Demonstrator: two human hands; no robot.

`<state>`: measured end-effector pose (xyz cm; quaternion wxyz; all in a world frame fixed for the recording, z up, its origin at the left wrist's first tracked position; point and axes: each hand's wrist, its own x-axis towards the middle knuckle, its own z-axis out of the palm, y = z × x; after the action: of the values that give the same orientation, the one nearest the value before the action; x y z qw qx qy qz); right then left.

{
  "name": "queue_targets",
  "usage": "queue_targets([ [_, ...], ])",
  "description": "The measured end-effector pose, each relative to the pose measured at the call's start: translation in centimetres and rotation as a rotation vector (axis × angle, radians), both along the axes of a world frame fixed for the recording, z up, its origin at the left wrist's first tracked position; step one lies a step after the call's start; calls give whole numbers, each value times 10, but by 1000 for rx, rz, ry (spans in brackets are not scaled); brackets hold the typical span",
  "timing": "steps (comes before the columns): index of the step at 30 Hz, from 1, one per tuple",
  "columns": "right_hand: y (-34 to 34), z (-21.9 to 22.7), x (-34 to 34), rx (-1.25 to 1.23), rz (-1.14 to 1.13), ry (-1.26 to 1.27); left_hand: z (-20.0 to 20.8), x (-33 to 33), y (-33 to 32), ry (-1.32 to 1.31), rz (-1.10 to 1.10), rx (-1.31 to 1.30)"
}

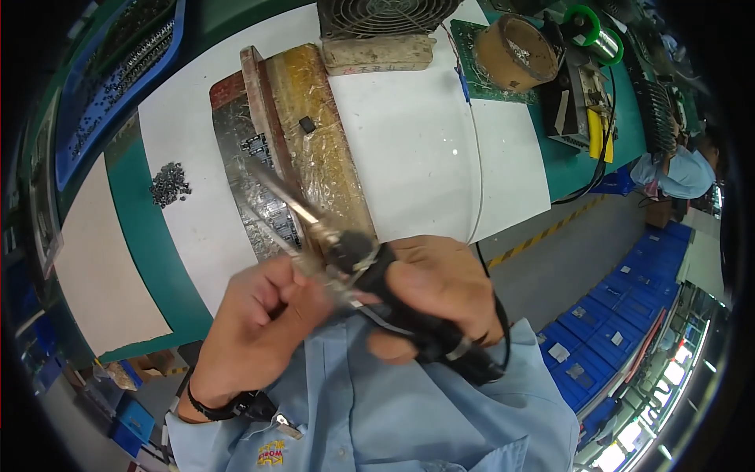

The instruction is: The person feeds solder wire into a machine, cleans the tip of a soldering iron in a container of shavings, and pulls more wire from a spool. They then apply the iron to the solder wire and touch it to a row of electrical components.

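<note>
My right hand [448, 287] is wrapped round the black handle of a soldering iron [393, 283]. Its metal tip points up and left over the work, and a thin metal guide runs beside it. Close by the guide, my left hand [259, 330] has its fingers pinched together; motion blur hides what is between them. Beyond both hands lies a worn fixture: a wooden bar [267, 118] along a metal plate [228, 118], with small circuit boards [275, 208] against it. A yellowish taped block [314, 86] alongside carries a small black part [307, 124].
Left of the fixture is a pile of small dark parts [169, 184]; a blue tray [118, 86] sits farther off. A fan [385, 17] stands behind a wooden block [377, 55]. At far right are a round tub [503, 59], a solder spool [602, 41] and a co-worker [680, 169].
</note>
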<state>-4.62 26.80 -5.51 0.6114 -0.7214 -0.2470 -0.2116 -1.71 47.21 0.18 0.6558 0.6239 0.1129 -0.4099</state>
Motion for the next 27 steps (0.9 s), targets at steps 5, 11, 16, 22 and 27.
queue_targets([
  [5, 15, 1, 1, 7, 102, 114, 3, -2, 7, 83, -58, -152],
  [11, 20, -13, 4, -24, 105, 181, -9, 2, 27, -269, 27, 27],
  [16, 14, -8, -2, 220, -231, 320, -37, 18, 43, -163, 405, -157],
  [22, -2, -3, 23, -16, -81, 98, -53, 27, 30, -270, 412, -159],
  [27, -1, 8, 38, -102, -23, 122, -57, 34, 20, -377, 471, -139],
])
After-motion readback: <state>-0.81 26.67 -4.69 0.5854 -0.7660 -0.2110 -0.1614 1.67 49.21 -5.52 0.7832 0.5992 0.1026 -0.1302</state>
